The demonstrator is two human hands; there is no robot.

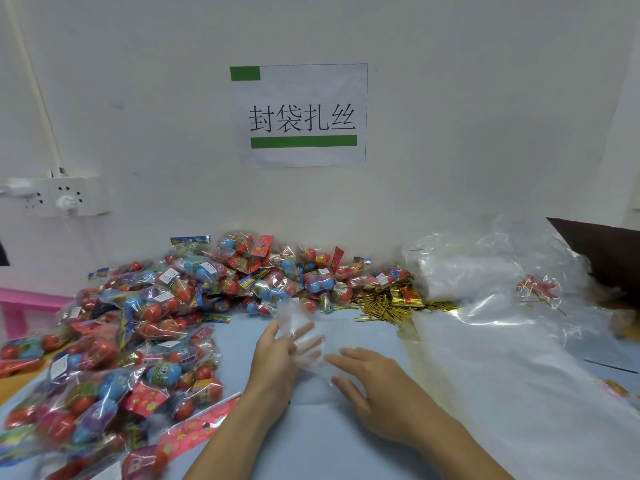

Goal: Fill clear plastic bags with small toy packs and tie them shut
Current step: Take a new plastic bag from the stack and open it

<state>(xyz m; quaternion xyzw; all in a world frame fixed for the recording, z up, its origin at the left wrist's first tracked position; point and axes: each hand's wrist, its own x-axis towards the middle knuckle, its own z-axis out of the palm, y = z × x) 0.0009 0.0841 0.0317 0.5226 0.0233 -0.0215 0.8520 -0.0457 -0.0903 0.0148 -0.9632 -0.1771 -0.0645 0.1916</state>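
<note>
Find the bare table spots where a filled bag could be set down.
Free: the blue table between the forearms, bordered by toy packs leftward and plastic sheeting rightward. Crowded: the far edge, with packs and gold twist ties. Both hands occupy the centre.

Glossy clear plastic bag point(311, 344), crinkled.

Both hands point(322, 372) spread clear bag point(311, 332); toy packs point(145, 327) left.
</note>
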